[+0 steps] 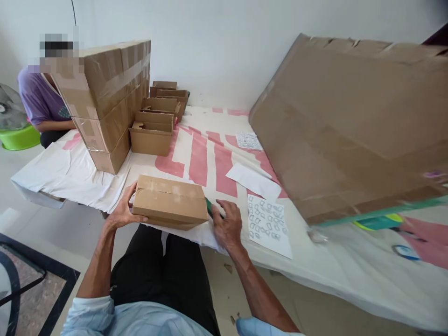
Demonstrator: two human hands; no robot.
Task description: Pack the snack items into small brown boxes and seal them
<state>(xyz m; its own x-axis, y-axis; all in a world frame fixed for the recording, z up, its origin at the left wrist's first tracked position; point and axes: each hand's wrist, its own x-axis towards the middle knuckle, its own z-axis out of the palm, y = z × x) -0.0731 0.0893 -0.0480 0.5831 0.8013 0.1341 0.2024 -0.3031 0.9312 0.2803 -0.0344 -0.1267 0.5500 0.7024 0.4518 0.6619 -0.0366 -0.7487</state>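
A small closed cardboard box [170, 200], taped along its top, lies at the near edge of the table. My left hand [123, 211] grips its left end, thumb under and fingers over the top. My right hand [227, 224] rests on the white cloth just right of the box, fingers curled over a green object [209, 207] that is mostly hidden. A sheet of small stickers [268, 224] lies right of that hand.
A stack of taped cartons [108, 102] stands at the back left, with several open small boxes [151, 137] beside it. A large tilted carton [350, 126] fills the right. Another person in purple [44, 100] sits at the far left. Tape rolls [406, 252] lie far right.
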